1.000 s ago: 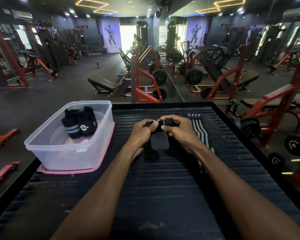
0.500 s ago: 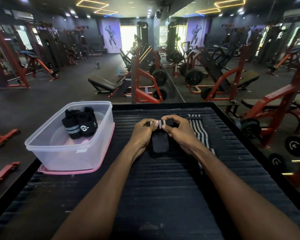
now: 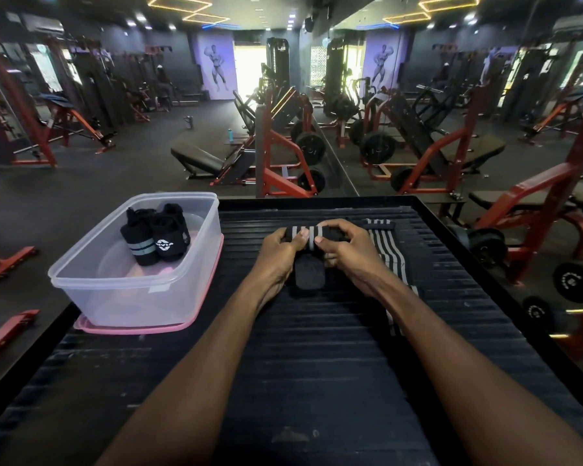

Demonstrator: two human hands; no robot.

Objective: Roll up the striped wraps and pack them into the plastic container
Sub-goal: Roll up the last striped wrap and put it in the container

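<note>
Centre of the frame, on the ribbed black table [image 3: 317, 348]: both hands clamped on a half-rolled wrap [image 3: 308, 234], left hand [image 3: 278, 252] and right hand [image 3: 342, 252] pinching its ends, black tab hanging toward the viewer. Soft, light, springy by the look; best gripped across the roll to stop unwinding. Just right, a second wrap [image 3: 389, 253] lying flat. Upper left, container [image 3: 132, 290] holding two rolls [image 3: 154, 235]; nothing blocking the way.
</note>
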